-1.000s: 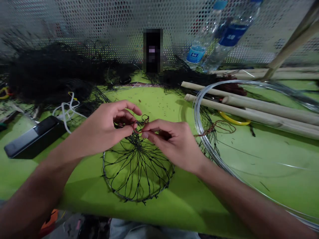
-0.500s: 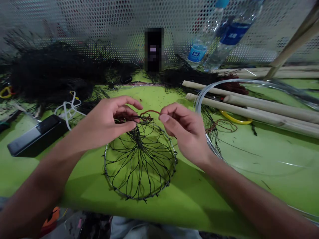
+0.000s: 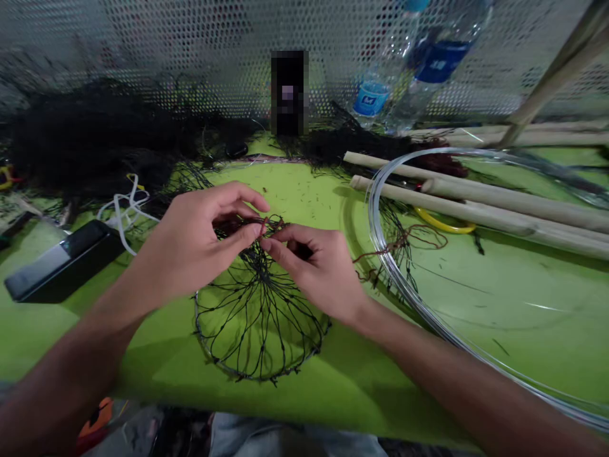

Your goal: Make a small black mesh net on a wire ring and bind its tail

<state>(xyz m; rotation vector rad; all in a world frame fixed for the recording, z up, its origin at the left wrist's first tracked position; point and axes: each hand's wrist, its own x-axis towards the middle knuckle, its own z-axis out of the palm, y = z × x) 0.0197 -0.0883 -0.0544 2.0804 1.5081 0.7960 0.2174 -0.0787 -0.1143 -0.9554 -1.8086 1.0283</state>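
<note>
A black knotted net [image 3: 261, 317] is strung across a round wire hoop [image 3: 223, 363] lying on the green table. Its strands are drawn together into a bunch, which my left hand [image 3: 204, 235] pinches between thumb and fingers. A short length of red string [image 3: 264, 223] shows at the left thumb tip, against the bunched strands. My right hand [image 3: 314, 260] is closed, its thumb and forefinger tips pressed together beside the left thumb at the string. How much of the string lies between the right fingertips is hidden.
A large wire coil [image 3: 380, 247] lies at right, beside wooden poles [image 3: 442, 209] and a yellow ring [image 3: 445, 223]. Behind stand water bottles [image 3: 371, 98] and a pixelated dark object [image 3: 289, 95]. At left are a black box [image 3: 66, 260], white cord [image 3: 126, 206] and heaped black netting [image 3: 90, 139].
My right hand has moved left, carrying the red string's end from beyond the bunch to the left thumb. My left hand keeps its pinch on the net.
</note>
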